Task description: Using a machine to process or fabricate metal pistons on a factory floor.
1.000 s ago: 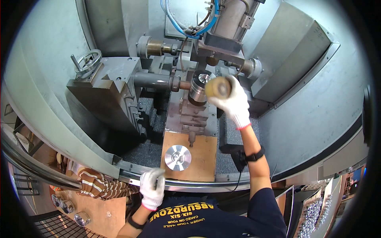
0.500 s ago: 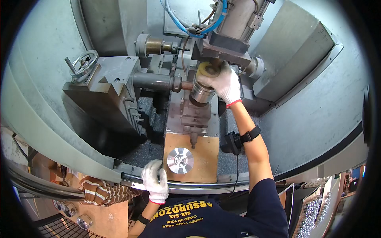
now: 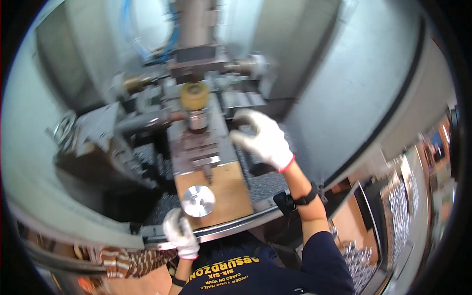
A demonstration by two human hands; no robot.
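My right hand, in a white knit glove, hangs to the right of the machine's centre. Its thumb and fingers are apart in a C shape, with nothing between them. To its left a yellow ring-shaped piece sits on top of a silver metal cylinder, which stands upright in the fixture under the press head. My left hand, also gloved, rests at the machine's front edge with its fingers loosely parted and holding nothing visible. Just beside it lies a round silver metal part on a tan board.
A handwheel and a steel block with a horizontal shaft stand at the left. The metal front rail curves past my body. A brown striped cloth hangs lower left; shiny metal parts fill trays at right.
My right hand has let go of the yellow piece and drawn back toward the right and nearer. The view has swung to the right and blurred. My left hand stays at the front edge.
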